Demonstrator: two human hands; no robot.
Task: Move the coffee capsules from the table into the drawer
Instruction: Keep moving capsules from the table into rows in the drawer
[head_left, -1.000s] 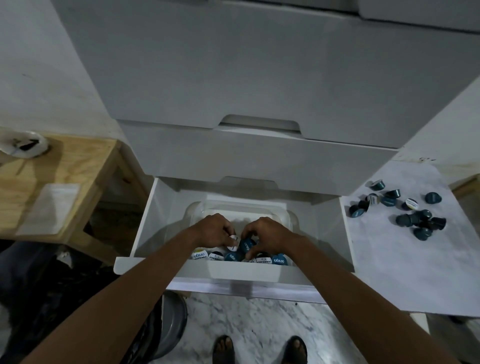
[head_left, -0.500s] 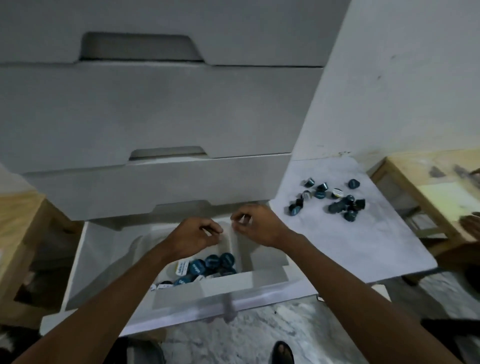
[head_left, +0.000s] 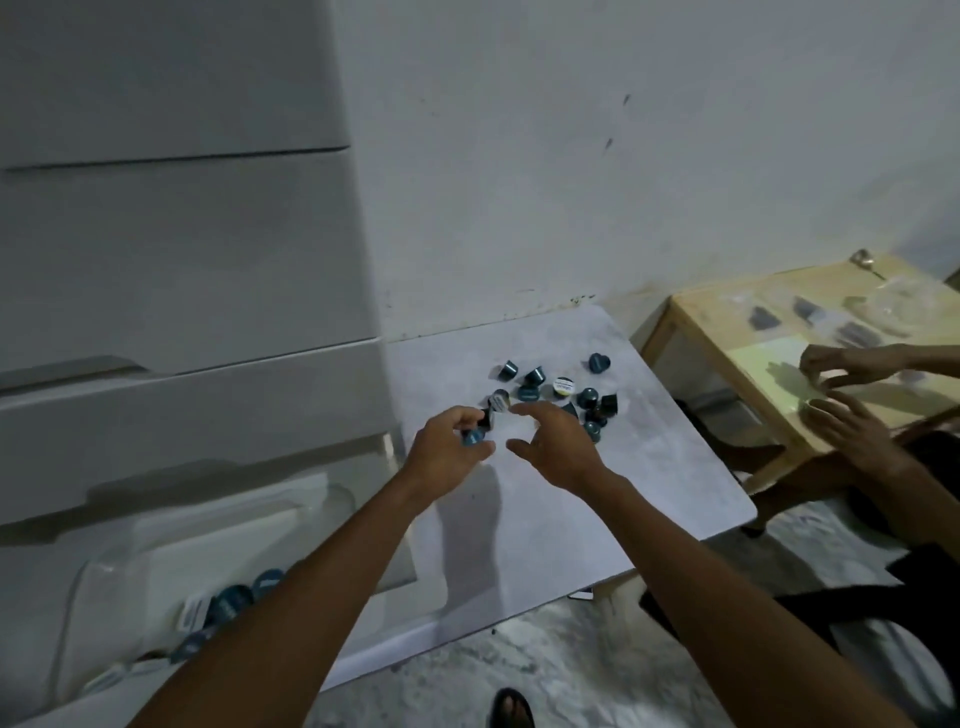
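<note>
The open drawer (head_left: 395, 639) is holding a clear tray (head_left: 93, 577) containing several blue stored capsules (head_left: 228, 605). The left hand (head_left: 441, 452) is pinching one capsule (head_left: 471, 437) above the table (head_left: 623, 493). The right hand (head_left: 556, 447) is hovering spread and empty beside the loose capsules (head_left: 561, 395).

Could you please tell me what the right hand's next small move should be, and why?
Probably lower the right hand and close it on the nearest coffee capsules: it hovers open beside the pile on the white table, while the left hand grips a blue capsule.
</note>
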